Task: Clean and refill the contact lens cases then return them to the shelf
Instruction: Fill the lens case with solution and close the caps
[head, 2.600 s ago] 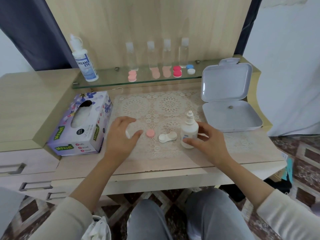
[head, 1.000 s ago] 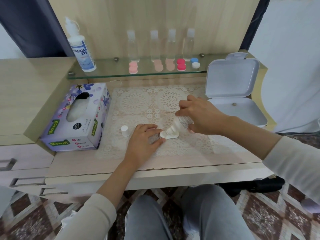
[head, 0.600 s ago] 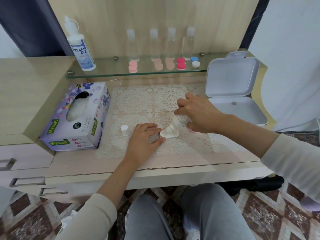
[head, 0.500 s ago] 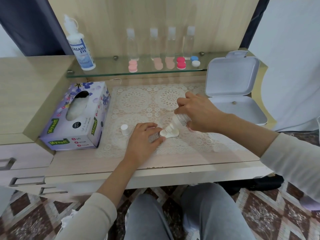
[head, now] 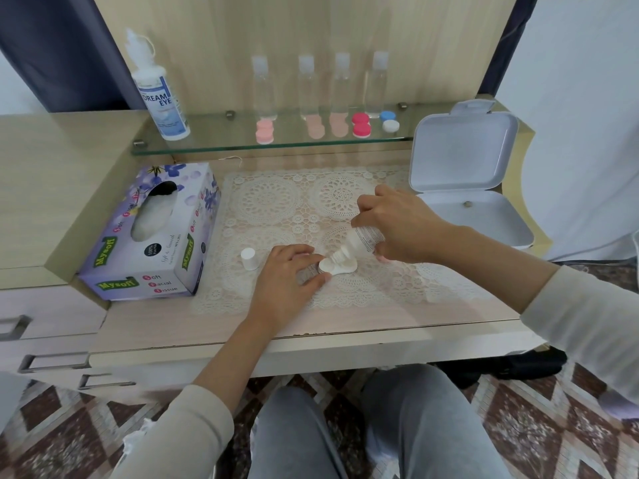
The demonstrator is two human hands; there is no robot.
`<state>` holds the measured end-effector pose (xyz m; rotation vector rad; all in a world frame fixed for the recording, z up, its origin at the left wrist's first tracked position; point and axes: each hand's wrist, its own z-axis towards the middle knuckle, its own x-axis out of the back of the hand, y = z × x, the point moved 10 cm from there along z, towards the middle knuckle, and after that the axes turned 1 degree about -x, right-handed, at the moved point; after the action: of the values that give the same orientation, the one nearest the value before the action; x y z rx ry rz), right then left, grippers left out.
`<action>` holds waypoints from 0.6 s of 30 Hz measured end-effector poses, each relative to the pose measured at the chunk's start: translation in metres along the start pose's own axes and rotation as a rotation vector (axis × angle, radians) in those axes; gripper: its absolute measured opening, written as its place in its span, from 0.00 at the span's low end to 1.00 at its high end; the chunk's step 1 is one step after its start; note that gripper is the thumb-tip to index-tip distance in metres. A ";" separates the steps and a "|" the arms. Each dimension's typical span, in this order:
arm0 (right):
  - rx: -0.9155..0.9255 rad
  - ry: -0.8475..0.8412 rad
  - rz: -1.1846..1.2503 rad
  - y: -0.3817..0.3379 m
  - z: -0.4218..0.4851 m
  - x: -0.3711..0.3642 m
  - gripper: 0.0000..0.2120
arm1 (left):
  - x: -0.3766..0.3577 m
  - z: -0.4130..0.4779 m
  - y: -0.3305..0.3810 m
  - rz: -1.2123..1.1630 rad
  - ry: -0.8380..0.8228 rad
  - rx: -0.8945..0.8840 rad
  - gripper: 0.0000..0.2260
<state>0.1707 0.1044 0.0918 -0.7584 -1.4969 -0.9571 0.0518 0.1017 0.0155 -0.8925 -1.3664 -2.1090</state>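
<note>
Lace, cream and crocheted, covers the middle of the pale wood worktop, which has drawers at its left and a wood panel behind. A dark curtain hangs at the far left, and the floor is tiled in brown and white diamonds. A glass shelf along the back carries four clear bottles, a row of lens cases in pink, red and blue-and-white, and a tall bottle marked "DREAM EYE". The tissue box at left reads "Mysoft" and "Soft Facial Tissue". An open white box sits at right.

On the lace lies the white lens case, with a white cap standing to its left. The left hand pinches the case's left end between curled fingers and thumb. The right hand has its fingers wrapped round a small bottle, tipped nozzle-down at the case's right half. The small bottle's label is too small to read.
</note>
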 end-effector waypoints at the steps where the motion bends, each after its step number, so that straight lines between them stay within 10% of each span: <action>1: -0.007 -0.001 0.009 0.002 -0.001 -0.001 0.22 | 0.000 0.000 0.000 0.000 0.000 0.001 0.13; 18: -0.034 -0.053 -0.026 0.021 -0.013 0.000 0.27 | 0.000 0.000 0.000 0.010 0.002 -0.003 0.14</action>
<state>0.1950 0.1024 0.0954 -0.7954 -1.5432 -0.9909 0.0518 0.1016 0.0153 -0.8964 -1.3555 -2.1043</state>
